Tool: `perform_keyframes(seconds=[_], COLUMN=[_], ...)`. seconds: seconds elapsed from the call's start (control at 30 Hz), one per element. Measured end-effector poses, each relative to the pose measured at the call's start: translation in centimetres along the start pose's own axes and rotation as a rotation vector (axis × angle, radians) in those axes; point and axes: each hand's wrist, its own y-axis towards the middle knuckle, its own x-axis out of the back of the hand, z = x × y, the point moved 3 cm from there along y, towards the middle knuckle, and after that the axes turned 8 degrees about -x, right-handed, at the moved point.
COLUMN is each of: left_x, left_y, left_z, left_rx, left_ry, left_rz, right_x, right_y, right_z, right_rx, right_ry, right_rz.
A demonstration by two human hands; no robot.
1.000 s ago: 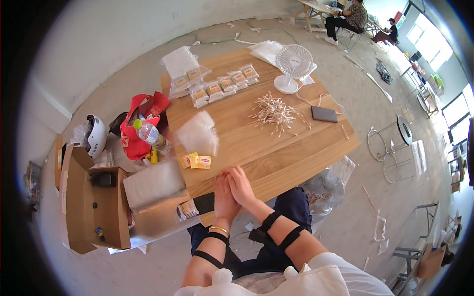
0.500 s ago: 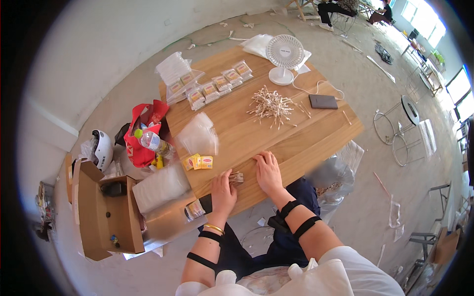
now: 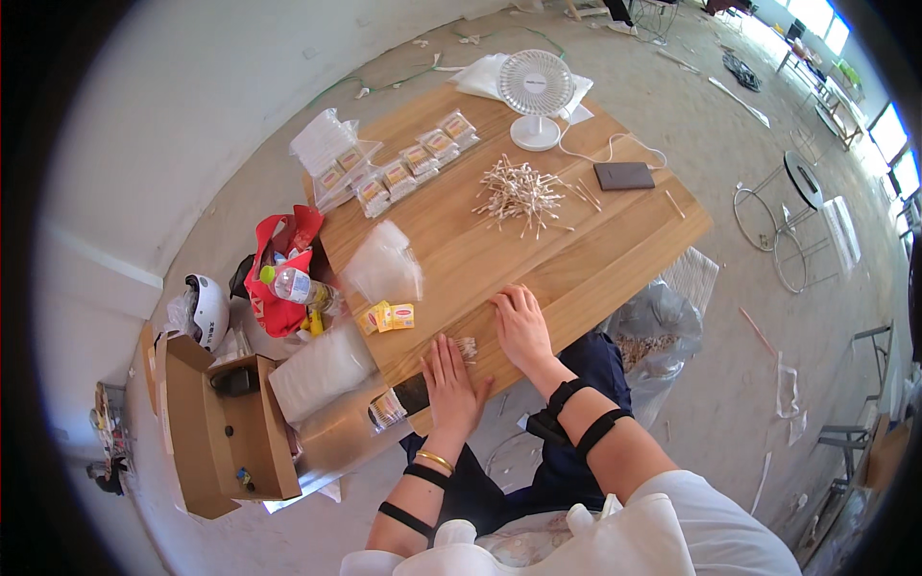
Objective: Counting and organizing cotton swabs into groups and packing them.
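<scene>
Left hand (image 3: 454,394) has flattened open beside cotton swabs (image 3: 467,349); right hand (image 3: 523,332) lies open; filled packets (image 3: 419,159) lined up, swab pile (image 3: 521,194) unbagged.

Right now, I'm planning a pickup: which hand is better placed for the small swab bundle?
Probably the left hand: it lies immediately beside the swab bundle; the right hand sits farther off.

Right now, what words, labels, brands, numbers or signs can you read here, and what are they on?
None that I can quote; these bear marks:
Yellow-and-white cards: lettering on a red patch, too small.
Swab packets: label print, too small.
White fan: mark on its hub, blurred.
White helmet: dark characters on its side, too small.
Bottle: label print, too small.
</scene>
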Motion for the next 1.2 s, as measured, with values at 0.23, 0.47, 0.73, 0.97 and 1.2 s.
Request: perform_keyframes(seconds=[0.23, 0.47, 0.73, 0.97, 1.2], left_x=[-0.1, 0.3, 0.6, 0.2, 0.7], left_y=[3.6, 1.2, -0.9, -2.9, -4.0], left_z=[1.6, 0.4, -0.5, 0.3, 0.2], left_rx=[0.076, 0.048, 0.016, -0.103, -0.149], left_ry=[0.076, 0.065, 0.025, 0.018, 0.009], left_rz=[-0.060, 0.030, 0.035, 0.072, 0.115], right_x=[-0.3, -0.2, 0.0, -0.1, -0.3], right_y=[0.0, -0.1, 0.0, 0.0, 0.0], right_z=[0.4, 0.1, 0.4, 0.4, 0.0], right_rx=[-0.003, -0.002, 0.010, 0.010, 0.002], right_ry=[0.004, -0.017, -0.008, 0.000, -0.010], right_rz=[-0.009, -0.014, -0.019, -0.024, -0.012])
